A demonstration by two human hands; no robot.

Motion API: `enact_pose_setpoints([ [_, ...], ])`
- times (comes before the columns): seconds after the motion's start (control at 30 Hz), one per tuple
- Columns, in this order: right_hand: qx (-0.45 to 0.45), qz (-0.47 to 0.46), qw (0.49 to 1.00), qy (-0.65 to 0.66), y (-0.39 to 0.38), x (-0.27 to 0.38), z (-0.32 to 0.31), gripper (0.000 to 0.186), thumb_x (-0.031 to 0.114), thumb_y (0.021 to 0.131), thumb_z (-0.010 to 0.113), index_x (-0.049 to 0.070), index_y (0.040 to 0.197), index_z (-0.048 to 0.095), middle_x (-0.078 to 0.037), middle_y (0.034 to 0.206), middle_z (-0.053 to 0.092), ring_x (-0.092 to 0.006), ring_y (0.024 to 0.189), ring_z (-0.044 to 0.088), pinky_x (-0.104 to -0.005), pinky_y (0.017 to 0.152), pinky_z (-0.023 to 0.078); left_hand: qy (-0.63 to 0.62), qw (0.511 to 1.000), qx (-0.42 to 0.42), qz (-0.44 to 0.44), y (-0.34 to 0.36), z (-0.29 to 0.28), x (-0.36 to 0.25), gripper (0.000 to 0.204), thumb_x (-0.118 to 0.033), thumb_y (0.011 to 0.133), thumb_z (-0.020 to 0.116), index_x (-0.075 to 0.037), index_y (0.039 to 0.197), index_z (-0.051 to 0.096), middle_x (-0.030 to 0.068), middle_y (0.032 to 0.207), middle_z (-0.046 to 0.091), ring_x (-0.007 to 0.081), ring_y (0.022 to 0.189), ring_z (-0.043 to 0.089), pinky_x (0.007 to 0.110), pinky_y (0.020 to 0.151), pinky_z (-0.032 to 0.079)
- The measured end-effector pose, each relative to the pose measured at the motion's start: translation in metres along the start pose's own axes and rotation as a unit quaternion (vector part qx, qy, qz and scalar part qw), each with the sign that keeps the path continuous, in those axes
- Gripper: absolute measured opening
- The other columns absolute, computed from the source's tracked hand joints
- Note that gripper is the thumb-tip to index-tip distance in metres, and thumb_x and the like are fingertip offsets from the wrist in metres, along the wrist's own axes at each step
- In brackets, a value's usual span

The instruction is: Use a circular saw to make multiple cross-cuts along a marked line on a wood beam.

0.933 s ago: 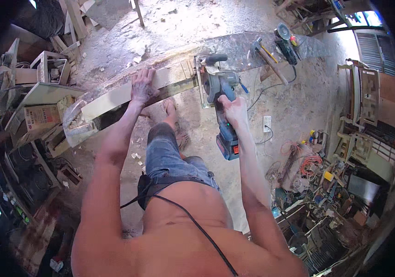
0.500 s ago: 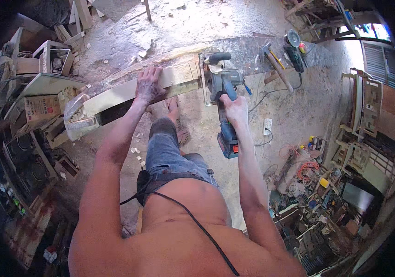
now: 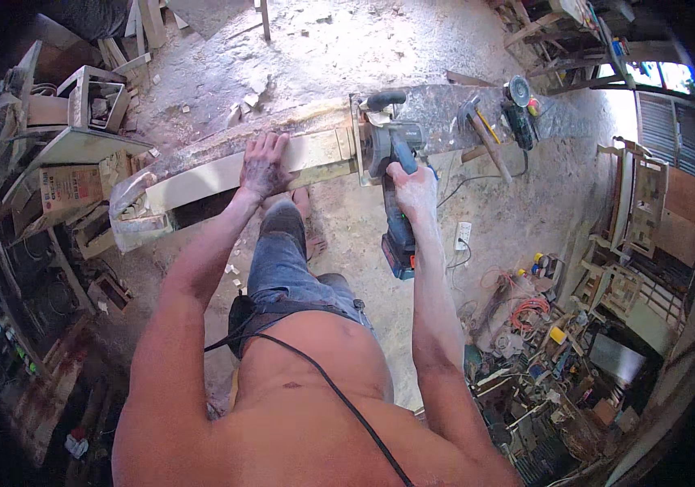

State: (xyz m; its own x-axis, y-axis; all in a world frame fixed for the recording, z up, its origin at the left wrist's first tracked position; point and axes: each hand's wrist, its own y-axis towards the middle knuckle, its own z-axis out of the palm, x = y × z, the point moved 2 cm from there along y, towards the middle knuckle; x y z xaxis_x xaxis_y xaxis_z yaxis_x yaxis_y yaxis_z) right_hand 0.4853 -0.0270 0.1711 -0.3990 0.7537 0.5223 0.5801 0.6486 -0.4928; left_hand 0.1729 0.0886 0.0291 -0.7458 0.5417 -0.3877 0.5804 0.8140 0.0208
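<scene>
A long pale wooden board lies along a rough, worn wooden bench. My left hand is clamped across the board, its fingers over the far edge and the thumb by the near edge. My right hand is wrapped round the handle of a cordless circular saw. The saw's flat base plate stands at the board's right end, beside thin lines across the wood. Its battery hangs toward me below my grip. The blade is hidden behind the base and body.
A hammer and a corded angle grinder lie on the bench's right part. A power strip rests on the floor with its cord. Tools and an orange cable coil clutter the right; wood scraps and a cardboard box crowd the left.
The view has shifted slightly, and my legs have moved a little. Both hands keep their holds, and the saw stays at the board's right end.
</scene>
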Motion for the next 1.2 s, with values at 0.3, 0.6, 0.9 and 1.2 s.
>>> enact_pose_setpoints([
  [0.3,-0.034,-0.020,0.998,0.045,0.032,0.051,-0.010,0.055,0.048,0.096,0.078,-0.007,0.089,0.077,-0.026,0.070,0.068,-0.0360,0.071,0.077,-0.0509,0.070,0.056,0.006,0.999,0.049,-0.011,0.001,0.003,0.006,0.082,-0.031,0.073,0.089,-0.012,0.147,0.059,0.0120,0.135,0.065,0.0324,0.131,0.064,0.052,0.116,0.046],
  [0.6,-0.085,0.116,0.981,0.134,-0.045,0.049,-0.135,0.028,0.029,0.102,0.089,0.008,0.092,0.073,0.005,0.066,0.059,-0.0057,0.053,0.052,-0.0282,0.049,0.037,-0.001,1.000,0.000,-0.023,-0.048,0.014,-0.022,0.102,-0.027,0.075,0.094,-0.017,0.166,0.049,0.0070,0.168,0.052,0.0266,0.160,0.047,0.056,0.139,0.023],
  [0.9,-0.118,0.235,0.961,0.080,-0.105,-0.078,-0.177,0.031,0.023,0.102,0.087,0.009,0.085,0.066,0.004,0.064,0.057,-0.0073,0.048,0.051,-0.0293,0.045,0.037,-0.027,0.999,-0.015,-0.015,-0.047,0.002,-0.026,0.104,-0.013,0.070,0.092,-0.018,0.165,0.050,0.0049,0.167,0.055,0.0267,0.159,0.050,0.054,0.137,0.026],
  [1.2,0.013,0.346,0.937,0.055,-0.104,-0.328,-0.157,0.025,0.023,0.099,0.080,0.006,0.081,0.075,-0.003,0.061,0.062,-0.0180,0.049,0.061,-0.0396,0.045,0.049,-0.046,0.996,0.045,-0.054,-0.045,0.001,-0.023,0.103,-0.014,0.069,0.094,-0.017,0.163,0.052,0.0077,0.164,0.056,0.0301,0.158,0.050,0.057,0.139,0.025],
])
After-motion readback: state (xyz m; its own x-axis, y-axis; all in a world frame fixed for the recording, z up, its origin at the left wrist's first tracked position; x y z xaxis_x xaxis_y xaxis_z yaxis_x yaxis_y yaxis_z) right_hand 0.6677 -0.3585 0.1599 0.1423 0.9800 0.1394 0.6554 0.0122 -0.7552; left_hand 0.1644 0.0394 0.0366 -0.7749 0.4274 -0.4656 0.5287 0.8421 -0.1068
